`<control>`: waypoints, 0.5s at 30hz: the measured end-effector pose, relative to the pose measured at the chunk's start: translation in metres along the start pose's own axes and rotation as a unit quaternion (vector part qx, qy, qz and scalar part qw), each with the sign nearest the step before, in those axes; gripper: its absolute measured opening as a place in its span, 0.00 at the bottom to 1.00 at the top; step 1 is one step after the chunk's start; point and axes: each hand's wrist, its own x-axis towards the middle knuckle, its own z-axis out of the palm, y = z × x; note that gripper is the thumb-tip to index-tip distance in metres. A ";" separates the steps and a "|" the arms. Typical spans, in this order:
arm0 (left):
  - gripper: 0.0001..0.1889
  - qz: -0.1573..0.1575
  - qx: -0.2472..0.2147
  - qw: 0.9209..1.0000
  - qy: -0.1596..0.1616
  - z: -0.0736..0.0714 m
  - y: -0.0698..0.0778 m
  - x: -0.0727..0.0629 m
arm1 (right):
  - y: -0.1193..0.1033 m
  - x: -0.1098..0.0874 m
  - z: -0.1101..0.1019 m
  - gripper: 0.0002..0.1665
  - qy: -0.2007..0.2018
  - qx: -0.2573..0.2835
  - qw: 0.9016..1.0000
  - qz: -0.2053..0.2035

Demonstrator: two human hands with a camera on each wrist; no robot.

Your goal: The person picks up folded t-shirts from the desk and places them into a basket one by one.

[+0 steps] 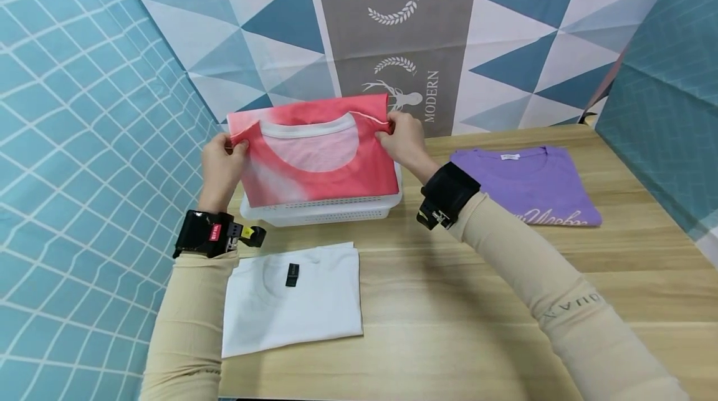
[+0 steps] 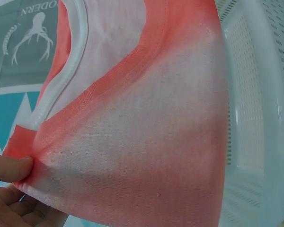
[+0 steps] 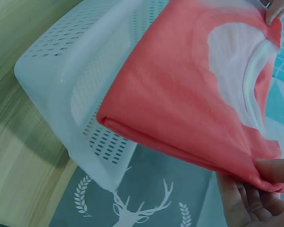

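Observation:
A folded red and white T-shirt [image 1: 359, 170] is held up by both hands over a white perforated plastic basket [image 1: 336, 216]. My left hand [image 1: 220, 167] pinches its left shoulder corner, thumb in front and fingers behind, as the left wrist view shows of the shirt [image 2: 146, 142]. At the opposite shoulder, my right hand [image 1: 408, 142] pinches the fabric the same way. The shirt's neckline faces me, and its lower folded edge hangs at the basket's opening. In the right wrist view the basket [image 3: 57, 71] shows its slotted inside below the shirt [image 3: 180, 90].
On the wooden table [image 1: 426, 338], a folded white T-shirt [image 1: 325, 307] lies in front of the basket. A folded purple T-shirt [image 1: 527, 183] lies to the right, beyond my right forearm. Patterned cloth [image 1: 280, 8] hangs behind, and a blue checked cloth [image 1: 84, 139] stands close on the left.

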 end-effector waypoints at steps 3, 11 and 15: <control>0.19 -0.010 -0.001 1.000 0.002 0.001 -0.004 0.005 | 0.000 0.005 0.007 0.10 -0.003 -0.004 1.000 0.001; 0.16 -0.024 -0.015 1.000 0.008 0.007 -0.012 0.014 | 0.004 0.017 0.025 0.13 -0.023 0.018 0.999 0.024; 0.15 -0.021 -0.016 1.000 0.011 0.014 -0.015 0.016 | 0.010 0.018 0.032 0.16 -0.026 0.027 0.999 0.033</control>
